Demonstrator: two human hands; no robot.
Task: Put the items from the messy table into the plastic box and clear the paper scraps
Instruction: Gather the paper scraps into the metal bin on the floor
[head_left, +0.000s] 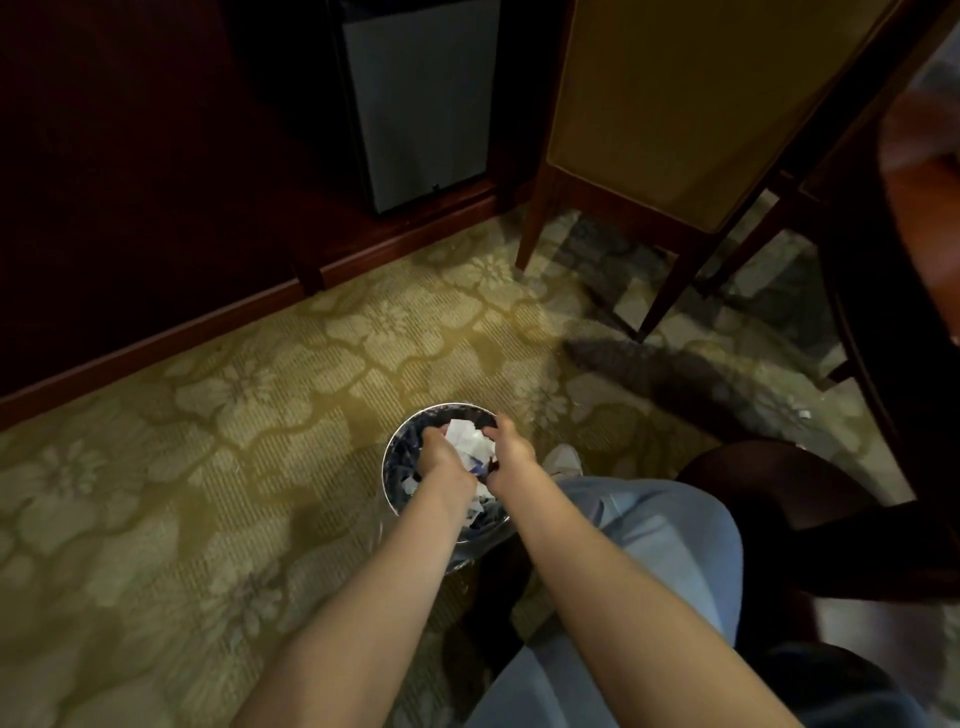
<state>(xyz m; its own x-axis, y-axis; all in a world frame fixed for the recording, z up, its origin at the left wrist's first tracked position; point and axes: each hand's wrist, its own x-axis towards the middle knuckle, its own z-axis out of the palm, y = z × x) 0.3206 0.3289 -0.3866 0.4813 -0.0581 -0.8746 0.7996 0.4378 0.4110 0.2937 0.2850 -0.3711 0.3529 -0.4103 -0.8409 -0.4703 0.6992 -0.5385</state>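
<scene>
Grips (448, 460) (511, 456) round scraps (467, 441) over bin (404, 423)

No text, label, brand or number can be read anywhere. The paper scraps (466, 440) over the bin (390, 457) carry blue and purple marks, too small and blurred to make out.

The floral carpeted floor (249, 415) carries a round bin (399, 434) holding paper scraps (410, 486), a chair (530, 239) and one stray scrap (804, 414).
</scene>
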